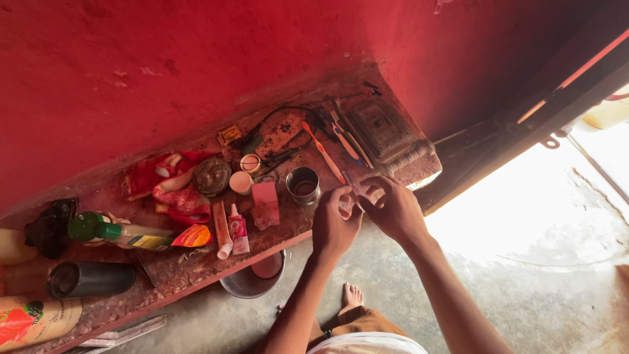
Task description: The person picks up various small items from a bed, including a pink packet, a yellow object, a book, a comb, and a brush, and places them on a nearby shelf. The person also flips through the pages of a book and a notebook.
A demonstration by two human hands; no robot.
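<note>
A steel cup [303,185] stands on the shelf [177,272], tubes [230,231] lying left of it.

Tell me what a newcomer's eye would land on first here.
First, the red wall filling the upper left. Next, the left hand and right hand meeting at the shelf's front edge, pinching a small thin object too small to identify. A steel cup stands just left of them amid clutter.

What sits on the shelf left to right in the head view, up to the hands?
Black cylinder → green-capped bottle → red cloth → white tube → pink box → steel cup → left hand → right hand.
</note>
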